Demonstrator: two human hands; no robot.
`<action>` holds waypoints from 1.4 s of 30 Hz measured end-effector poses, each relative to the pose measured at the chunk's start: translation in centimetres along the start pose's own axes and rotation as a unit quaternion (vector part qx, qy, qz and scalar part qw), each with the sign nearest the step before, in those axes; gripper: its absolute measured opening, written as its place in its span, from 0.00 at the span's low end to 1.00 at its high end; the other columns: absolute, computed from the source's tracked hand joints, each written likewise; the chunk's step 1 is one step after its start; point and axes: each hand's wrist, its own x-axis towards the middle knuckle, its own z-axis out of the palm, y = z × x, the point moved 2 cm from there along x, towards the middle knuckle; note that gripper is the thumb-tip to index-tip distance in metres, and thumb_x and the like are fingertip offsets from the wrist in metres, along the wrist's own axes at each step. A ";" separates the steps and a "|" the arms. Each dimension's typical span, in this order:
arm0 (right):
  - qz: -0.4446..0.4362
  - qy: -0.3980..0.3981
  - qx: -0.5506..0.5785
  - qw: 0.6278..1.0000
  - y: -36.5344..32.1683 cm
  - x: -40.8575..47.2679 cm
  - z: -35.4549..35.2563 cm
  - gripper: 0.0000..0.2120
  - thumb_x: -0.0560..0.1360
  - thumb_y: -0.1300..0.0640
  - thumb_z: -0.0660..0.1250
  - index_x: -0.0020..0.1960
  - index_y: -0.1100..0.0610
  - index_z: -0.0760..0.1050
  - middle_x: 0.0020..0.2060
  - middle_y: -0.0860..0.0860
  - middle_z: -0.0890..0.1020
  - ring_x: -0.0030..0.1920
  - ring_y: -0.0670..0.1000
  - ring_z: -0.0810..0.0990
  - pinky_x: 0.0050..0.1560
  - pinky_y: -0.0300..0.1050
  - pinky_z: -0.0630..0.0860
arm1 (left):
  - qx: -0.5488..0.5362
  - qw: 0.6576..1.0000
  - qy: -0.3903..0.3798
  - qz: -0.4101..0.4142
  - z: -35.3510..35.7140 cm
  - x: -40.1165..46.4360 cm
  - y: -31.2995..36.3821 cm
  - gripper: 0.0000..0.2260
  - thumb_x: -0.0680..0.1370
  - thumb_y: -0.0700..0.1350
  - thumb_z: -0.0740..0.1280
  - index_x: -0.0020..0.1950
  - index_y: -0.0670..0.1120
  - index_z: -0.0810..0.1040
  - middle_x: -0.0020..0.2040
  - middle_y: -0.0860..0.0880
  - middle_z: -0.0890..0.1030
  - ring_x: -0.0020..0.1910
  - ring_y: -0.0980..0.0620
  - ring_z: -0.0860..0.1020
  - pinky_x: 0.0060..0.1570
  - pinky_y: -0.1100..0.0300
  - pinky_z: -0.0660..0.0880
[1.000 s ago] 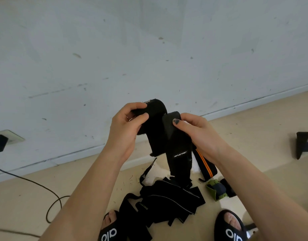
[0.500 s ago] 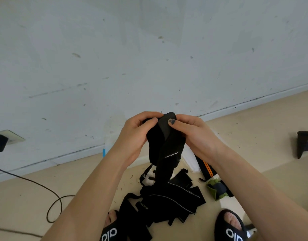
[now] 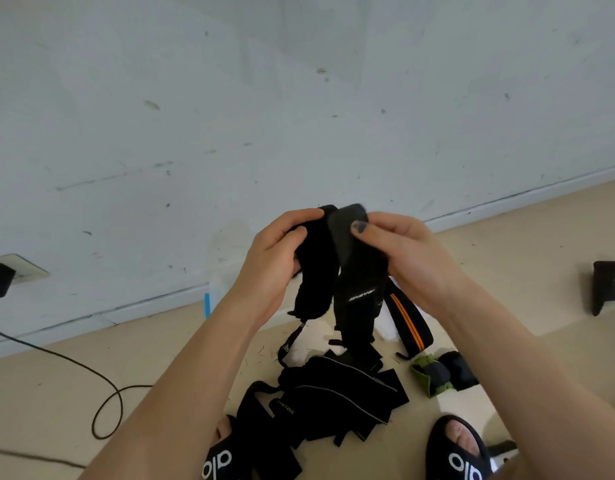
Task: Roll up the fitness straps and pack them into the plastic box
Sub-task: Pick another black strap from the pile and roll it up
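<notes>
Since a second ago both hands dropped a bit and closed in on each other; the strap top, then fanned wide between them, is now bunched tight. The left hand grips the black fitness strap at chest height in front of the wall, thumb on the near side, fingers curled over the fuzzy top edge. The right hand pinches the other flap, thumb with dark nail pressed on the smooth grey-black face, remaining fingers curled behind the fabric. The strap hangs down from both hands, white logo print visible on the right-hand length, tail dropping toward the floor.

Below, a pile of black straps lies on the floor between the two feet in black slides, partly over the left foot. A black strap with orange stripes lies just right of the hanging one, under the right wrist. A green and dark rolled piece sits near it, toward the right slide. Translucent plastic with a blue bit shows against the baseboard behind the left wrist; cannot tell if it is the box. Black cable loops across the floor on the left, a plugged outlet at the left edge. Dark object at the far right edge, unclear.
</notes>
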 end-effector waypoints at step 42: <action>0.006 0.126 -0.006 0.992 2.0 -0.3 2.4 0.06 0.79 0.62 0.72 0.51 0.60 0.74 0.31 0.53 0.84 0.35 0.55 0.85 0.36 0.46 0.81 | 0.115 0.990 0.048 0.069 1.3 -0.6 0.5 0.07 0.82 0.41 0.67 0.54 0.50 0.84 0.43 0.56 0.84 0.39 0.62 0.80 0.37 0.68 0.76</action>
